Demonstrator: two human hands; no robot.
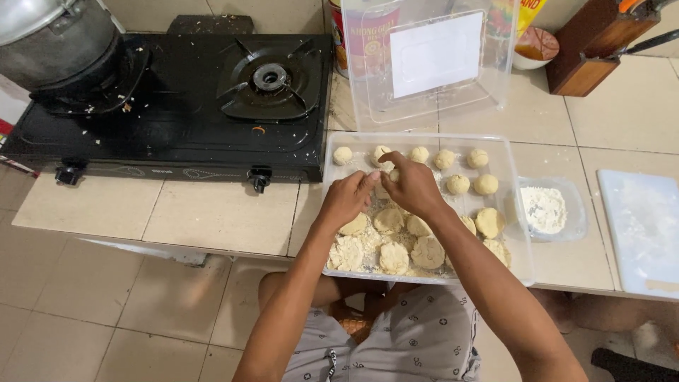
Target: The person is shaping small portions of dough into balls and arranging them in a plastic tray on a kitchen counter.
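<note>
A clear plastic tray (522, 249) on the tiled counter holds several floured dough balls (485, 184) at the back and flatter dough pieces (394, 257) at the front. My left hand (346, 199) and my right hand (412, 185) meet over the middle of the tray, fingertips together around a small dough piece (382, 190) that is mostly hidden by the fingers. Both hands hover just above the other dough pieces.
A black two-burner gas stove (177, 113) with a metal pot (49, 35) sits to the left. The clear tray lid (431, 64) leans behind the tray. A small tub of flour (544, 210) and a white board (643, 230) lie to the right; a wooden knife block (587, 49) stands at back right.
</note>
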